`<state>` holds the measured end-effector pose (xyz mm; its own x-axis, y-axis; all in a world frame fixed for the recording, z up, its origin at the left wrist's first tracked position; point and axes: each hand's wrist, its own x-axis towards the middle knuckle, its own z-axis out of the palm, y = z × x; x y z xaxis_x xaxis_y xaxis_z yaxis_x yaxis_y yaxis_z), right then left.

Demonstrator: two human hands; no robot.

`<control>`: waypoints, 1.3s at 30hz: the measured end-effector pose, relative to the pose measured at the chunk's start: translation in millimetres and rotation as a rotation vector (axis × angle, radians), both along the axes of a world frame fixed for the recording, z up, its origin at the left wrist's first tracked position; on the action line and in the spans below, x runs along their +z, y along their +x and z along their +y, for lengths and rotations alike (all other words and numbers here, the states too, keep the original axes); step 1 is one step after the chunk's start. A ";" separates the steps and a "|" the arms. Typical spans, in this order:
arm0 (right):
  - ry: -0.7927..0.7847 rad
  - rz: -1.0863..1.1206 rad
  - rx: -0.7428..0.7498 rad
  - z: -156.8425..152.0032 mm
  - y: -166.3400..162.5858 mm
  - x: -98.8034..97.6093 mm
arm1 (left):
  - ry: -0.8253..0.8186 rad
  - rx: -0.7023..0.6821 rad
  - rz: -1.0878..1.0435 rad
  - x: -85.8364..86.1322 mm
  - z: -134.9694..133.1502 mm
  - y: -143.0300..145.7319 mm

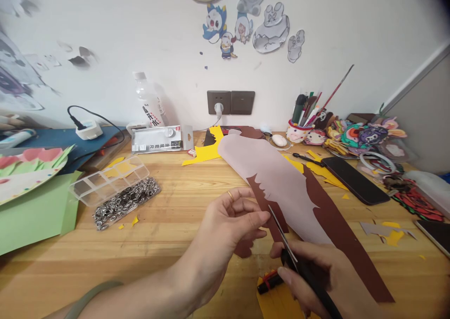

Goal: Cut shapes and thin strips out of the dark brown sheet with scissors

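My left hand (234, 223) pinches a brown piece of paper (262, 194) with a jagged, scalloped edge between thumb and fingers. My right hand (328, 262) is closed around black-handled scissors (282, 232), whose blades lie along the brown piece just right of my left thumb. Whether the blades are apart is hard to see. Behind the hands lies a large pale mauve paper (277, 164) with wavy cut edges. A longer brown sheet (337, 220) shows along its right side. Below the scissors a black pen (269, 281) rests on yellow paper (277, 305).
A clear compartment box (126, 201) of metal rings stands open at left, near green paper (38, 216). A bottle (147, 98) and packaged ruler (158, 139) are by the wall. At right are a phone (355, 180), pen cup (298, 132) and yellow scraps (392, 237).
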<state>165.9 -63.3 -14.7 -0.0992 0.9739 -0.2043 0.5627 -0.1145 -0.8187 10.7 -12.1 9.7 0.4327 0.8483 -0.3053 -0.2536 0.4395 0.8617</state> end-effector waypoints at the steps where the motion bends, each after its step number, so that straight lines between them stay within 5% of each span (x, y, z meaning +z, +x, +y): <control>1: 0.004 -0.006 -0.001 0.0 -0.3 0.8 | -0.002 -0.013 -0.003 -0.2 -0.6 0.0; 24: 0.112 -0.022 0.039 1.2 0.7 -1.4 | -0.011 -0.051 0.013 1.7 -0.7 1.7; 39: 0.168 0.008 -0.073 0.3 -5.3 4.0 | -0.024 -0.042 0.038 1.3 3.0 -2.3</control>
<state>160.6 -62.9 -10.6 -0.0275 0.9989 -0.0376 0.5511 -0.0162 -0.8343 8.3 -9.1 11.0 0.4557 0.8218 -0.3420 -0.2014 0.4694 0.8597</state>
